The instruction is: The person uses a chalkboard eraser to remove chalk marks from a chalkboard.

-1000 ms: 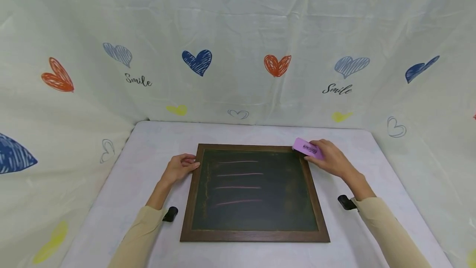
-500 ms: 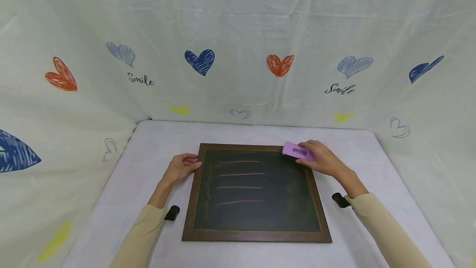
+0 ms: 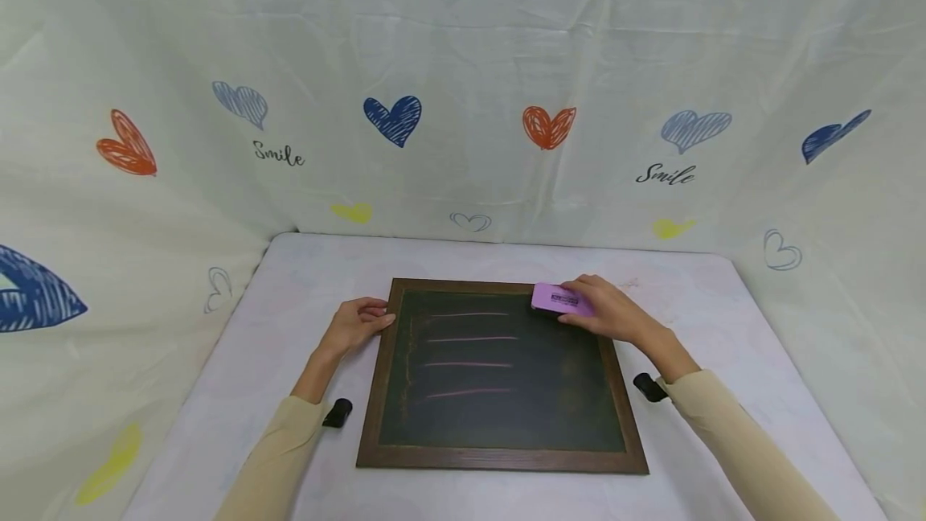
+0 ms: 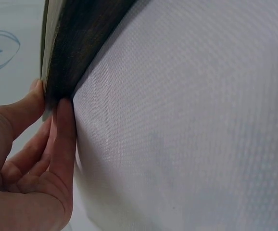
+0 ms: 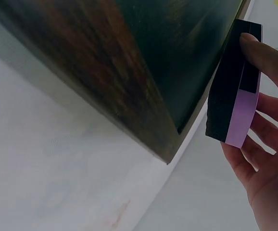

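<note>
A dark chalkboard (image 3: pixel 499 376) in a brown wooden frame (image 3: pixel 372 392) lies flat on the white table (image 3: pixel 289 280); several faint pink chalk lines cross its left half. My right hand (image 3: pixel 604 312) grips a purple eraser (image 3: pixel 555 298) with a black pad (image 5: pixel 228 96), held at the board's upper right part. My left hand (image 3: pixel 354 324) rests on the table against the frame's upper left edge (image 4: pixel 64 57), fingertips (image 4: pixel 64 113) touching the wood.
A cream cloth backdrop with hearts and "Smile" print (image 3: pixel 463 119) closes off the table at the back and both sides. Bare tabletop lies left and right of the board. Black wrist-camera mounts (image 3: pixel 336 412) sit at both sleeves.
My right hand has carried the purple eraser leftward from the frame's top right corner onto the board's upper right area. The left hand has stayed at the frame.
</note>
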Tool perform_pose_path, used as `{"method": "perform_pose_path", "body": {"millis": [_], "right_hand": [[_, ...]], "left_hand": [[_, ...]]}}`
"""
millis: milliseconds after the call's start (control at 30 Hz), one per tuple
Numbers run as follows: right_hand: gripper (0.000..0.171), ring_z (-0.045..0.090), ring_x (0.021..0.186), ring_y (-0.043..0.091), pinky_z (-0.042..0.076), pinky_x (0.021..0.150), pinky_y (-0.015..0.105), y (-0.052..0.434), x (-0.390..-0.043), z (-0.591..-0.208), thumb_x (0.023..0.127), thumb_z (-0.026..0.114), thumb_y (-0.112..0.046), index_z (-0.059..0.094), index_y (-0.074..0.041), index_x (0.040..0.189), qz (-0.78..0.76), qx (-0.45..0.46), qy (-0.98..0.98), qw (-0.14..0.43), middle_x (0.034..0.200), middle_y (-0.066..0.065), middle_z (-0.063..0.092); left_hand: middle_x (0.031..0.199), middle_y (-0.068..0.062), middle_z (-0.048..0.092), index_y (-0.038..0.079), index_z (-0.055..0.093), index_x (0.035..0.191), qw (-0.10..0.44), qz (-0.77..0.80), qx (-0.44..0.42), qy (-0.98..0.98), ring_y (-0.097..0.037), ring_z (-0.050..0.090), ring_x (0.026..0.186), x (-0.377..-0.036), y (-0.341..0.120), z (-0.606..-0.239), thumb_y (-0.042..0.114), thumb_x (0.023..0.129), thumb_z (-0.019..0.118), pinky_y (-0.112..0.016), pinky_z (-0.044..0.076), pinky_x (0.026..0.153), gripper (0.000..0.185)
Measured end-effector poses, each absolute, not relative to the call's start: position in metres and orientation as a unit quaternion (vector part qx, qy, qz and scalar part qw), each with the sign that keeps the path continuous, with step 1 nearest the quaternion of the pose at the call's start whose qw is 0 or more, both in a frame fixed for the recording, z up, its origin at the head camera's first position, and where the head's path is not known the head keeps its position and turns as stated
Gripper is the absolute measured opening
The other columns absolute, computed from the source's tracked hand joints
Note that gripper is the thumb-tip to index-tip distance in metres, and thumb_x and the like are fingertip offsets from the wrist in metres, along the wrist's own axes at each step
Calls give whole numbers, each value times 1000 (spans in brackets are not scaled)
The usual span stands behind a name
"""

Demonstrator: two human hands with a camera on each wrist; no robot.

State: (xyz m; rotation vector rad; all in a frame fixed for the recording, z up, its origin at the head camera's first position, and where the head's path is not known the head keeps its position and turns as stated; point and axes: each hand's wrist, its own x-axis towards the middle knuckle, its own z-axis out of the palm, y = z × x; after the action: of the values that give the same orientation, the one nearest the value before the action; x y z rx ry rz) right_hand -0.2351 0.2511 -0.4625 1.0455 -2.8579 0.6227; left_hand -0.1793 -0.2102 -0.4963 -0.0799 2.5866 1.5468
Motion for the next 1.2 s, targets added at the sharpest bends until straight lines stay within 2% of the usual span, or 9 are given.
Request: {"method": "perform_pose_path", "body": {"millis": [233, 633, 933, 1200], "right_hand": [[57, 61, 105, 29, 50, 94, 50, 241, -237, -463, 84, 87, -30, 67, 1, 129, 204, 353, -913, 15, 119, 14, 67], [57, 57, 100, 23, 50, 88, 45, 227, -237, -464, 87, 84, -33, 66, -1, 131, 221, 361, -905, -30, 116, 10, 66], [58, 57, 102, 23, 50, 90, 45, 219, -235, -467, 89, 81, -36, 66, -2, 133, 211, 374, -902, -49, 120, 10, 65], [57, 60, 97, 24, 51, 87, 46, 210, -235, -473, 88, 82, -33, 68, 3, 130, 192, 394, -899, -22, 117, 14, 66]], "left_hand": [[109, -27, 67, -17, 61, 126, 59, 514, -29, 855, -37, 70, 99, -180, -210, -497, 6, 96, 72, -29, 54, 77, 39], [107, -27, 68, -17, 62, 125, 56, 514, -28, 855, -36, 70, 97, -178, -209, -495, 6, 96, 72, -27, 53, 76, 38], [110, -28, 68, -17, 61, 126, 53, 517, -30, 854, -37, 70, 99, -177, -207, -496, 6, 96, 72, -26, 53, 76, 40], [108, -27, 68, -17, 62, 125, 49, 516, -28, 855, -36, 70, 97, -177, -208, -496, 7, 96, 73, -23, 51, 74, 39]]}}
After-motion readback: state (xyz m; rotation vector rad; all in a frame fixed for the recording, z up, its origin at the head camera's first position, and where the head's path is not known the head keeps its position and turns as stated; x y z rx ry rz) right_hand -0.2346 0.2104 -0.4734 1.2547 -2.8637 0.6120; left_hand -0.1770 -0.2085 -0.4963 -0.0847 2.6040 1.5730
